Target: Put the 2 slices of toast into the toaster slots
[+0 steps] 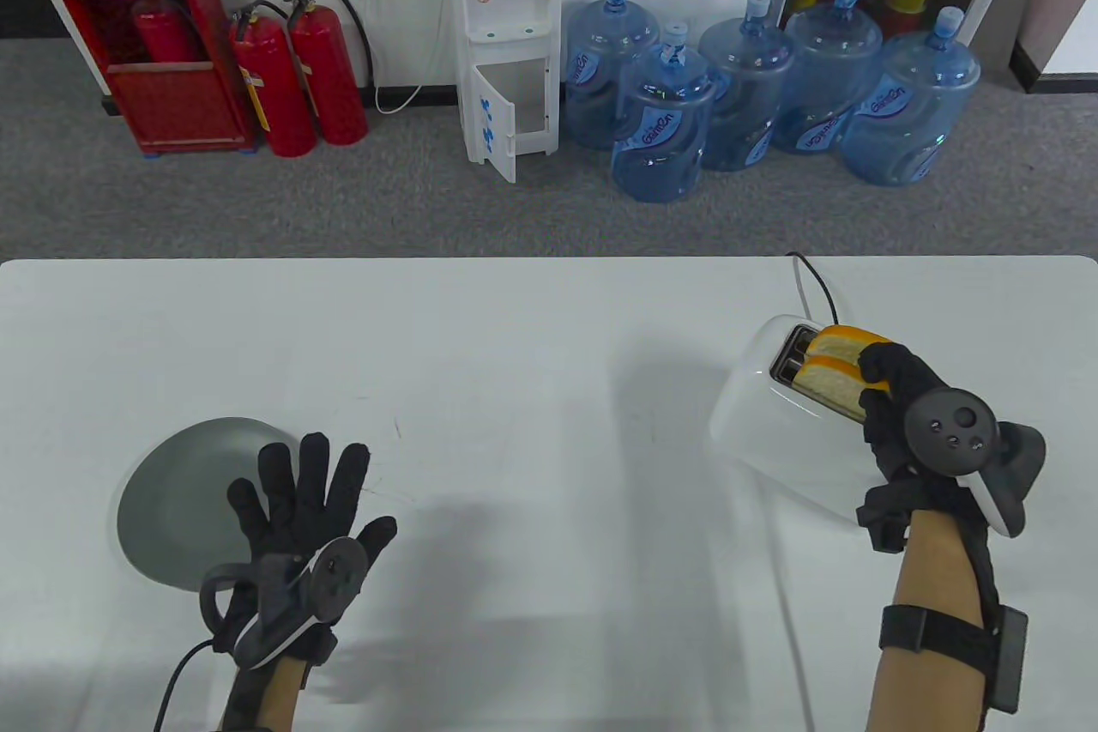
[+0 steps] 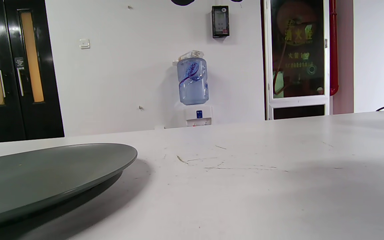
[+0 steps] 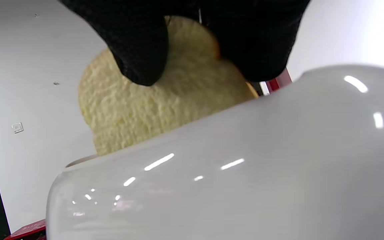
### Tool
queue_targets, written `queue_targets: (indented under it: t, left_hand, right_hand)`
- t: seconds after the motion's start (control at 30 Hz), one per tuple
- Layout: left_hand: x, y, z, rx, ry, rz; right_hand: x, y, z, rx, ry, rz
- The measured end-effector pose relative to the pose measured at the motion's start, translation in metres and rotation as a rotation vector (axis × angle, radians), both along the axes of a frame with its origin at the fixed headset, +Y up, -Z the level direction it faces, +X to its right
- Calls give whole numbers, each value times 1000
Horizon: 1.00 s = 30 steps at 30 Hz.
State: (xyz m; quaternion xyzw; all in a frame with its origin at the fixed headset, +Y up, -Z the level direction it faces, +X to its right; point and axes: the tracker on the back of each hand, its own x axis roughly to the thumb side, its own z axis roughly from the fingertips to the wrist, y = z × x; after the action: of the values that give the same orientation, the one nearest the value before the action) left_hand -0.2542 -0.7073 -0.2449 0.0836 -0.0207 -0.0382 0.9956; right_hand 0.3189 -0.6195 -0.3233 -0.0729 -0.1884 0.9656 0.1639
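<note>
On the right side of the table [image 1: 515, 337], two toast slices stand in the toaster [image 1: 772, 432], one in each of its two slots. The near toast [image 1: 828, 389] and the far toast [image 1: 845, 337] sit side by side and parallel, both poking out above the top. Their long edges run along the slots, from the toaster's far-left end toward its near-right end, crusts up. The slots' far ends show dark and unfilled beside the bread.

My right hand [image 1: 896, 406] is at the near-right ends of the slices, fingers curled over them. From my right wrist, two fingertips [image 3: 138, 50] pinch the pale crumb face of one slice, which rises from behind the toaster's glossy white shell. A black cord [image 1: 815, 277] leaves the toaster's far end and goes over the table's edge.

My left hand [image 1: 300, 526] is well apart, on the left, fingers spread and straight, holding nothing. It hovers over the near-right edge of one grey plate [image 1: 180, 500], which has nothing on it.

Beyond the table, on the floor, I count five blue water jugs [image 1: 660, 131], a white dispenser [image 1: 506, 37], two loose red extinguishers [image 1: 300, 80] and a red cabinet [image 1: 146, 45] with a third inside.
</note>
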Motion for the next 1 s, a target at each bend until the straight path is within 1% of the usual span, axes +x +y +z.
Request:
queue_targets:
  t: [0.33,0.4,0.5,0.83,1.0]
  left_hand:
    - [0,0,0,0,-1,-1]
    - [0,0,0,1,-1,0]
    - [0,0,0,1,-2,2]
    - [0,-1,1,8,-7,10]
    - [1,-1,1,14,-18,10]
  right_hand:
    - [-2,-1,1,-4,-20,50]
    - [-3,0,3,19,-34,73]
    - [-3,2,5,21,-31,85]
    - [-6,14,15,27,-35,98]
    - [-8,27,22,57,-29,56]
